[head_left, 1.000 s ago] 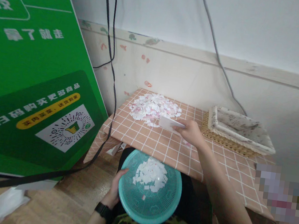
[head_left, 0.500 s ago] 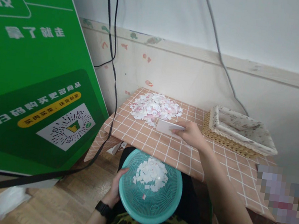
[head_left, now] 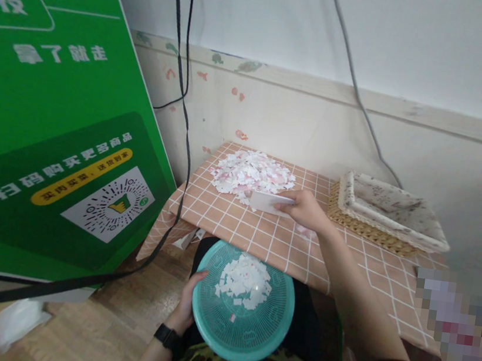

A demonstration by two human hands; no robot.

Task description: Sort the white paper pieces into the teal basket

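Observation:
My right hand (head_left: 305,209) pinches one end of a flat white card (head_left: 265,202). The card's free end reaches the near edge of a heap of white and pink paper scraps (head_left: 253,173) on the table. With my left hand (head_left: 189,298) I grip the rim of a round teal plastic basket (head_left: 237,346) on my lap, below the table's front edge. White paper pieces (head_left: 244,281) lie in the basket's upper half, and a small pink-and-white scrap sits apart from them. My left fingertips curl over the rim; the rest goes under it.
A lined wicker basket (head_left: 390,215) stands on the right of the checked tablecloth (head_left: 235,227). A green printed panel (head_left: 53,120) rises at left, with a black strap (head_left: 187,120) hanging beside it. Behind the table is a wall (head_left: 294,116). A white bag (head_left: 20,320) lies on the floor.
The card in my right hand has tilted and shifted slightly left, toward the heap. A pale pink scrap now shows on the cloth below my right hand. My left hand and the teal basket stay put.

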